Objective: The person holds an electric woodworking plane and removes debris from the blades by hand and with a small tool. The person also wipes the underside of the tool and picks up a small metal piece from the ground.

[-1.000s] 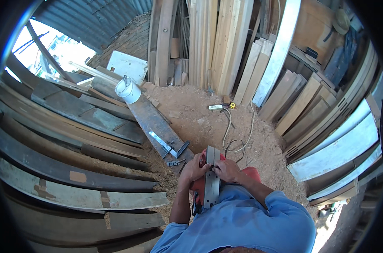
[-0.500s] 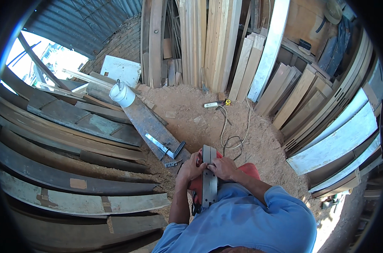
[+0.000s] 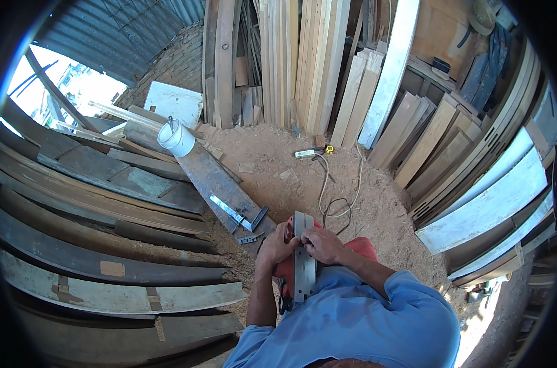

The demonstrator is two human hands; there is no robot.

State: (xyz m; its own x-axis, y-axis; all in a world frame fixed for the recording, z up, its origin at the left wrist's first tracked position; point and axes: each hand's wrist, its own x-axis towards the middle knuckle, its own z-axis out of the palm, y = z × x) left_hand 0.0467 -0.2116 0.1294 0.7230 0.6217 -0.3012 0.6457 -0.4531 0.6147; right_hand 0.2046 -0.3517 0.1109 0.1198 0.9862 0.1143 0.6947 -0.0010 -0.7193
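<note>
An electric planer (image 3: 303, 270) with a red body and a long grey metal sole rests against my lap, its sole turned up. My left hand (image 3: 278, 243) is closed round the red body on the left side, near the far end. Over the sole's edge, from the right, my right hand (image 3: 322, 245) has its fingers curled and bunched at the middle slot; whatever is between them is too small to make out. Just past the planer, a clamp-like metal tool (image 3: 232, 210) with a dark head and a small metal piece (image 3: 250, 239) lie on a plank (image 3: 214, 184).
A white bucket (image 3: 179, 142) sits at the plank's far end. On the dusty floor are a white power strip (image 3: 305, 153), a yellow tape measure (image 3: 330, 149) and a looping cord (image 3: 322, 190). Boards (image 3: 162, 267) are stacked at left; upright timber (image 3: 309, 67) lines the back.
My right hand's fingers have shifted slightly on the planer's sole, and the hand looks more curled. My left hand and the planer stay in place. The view has moved very slightly.
</note>
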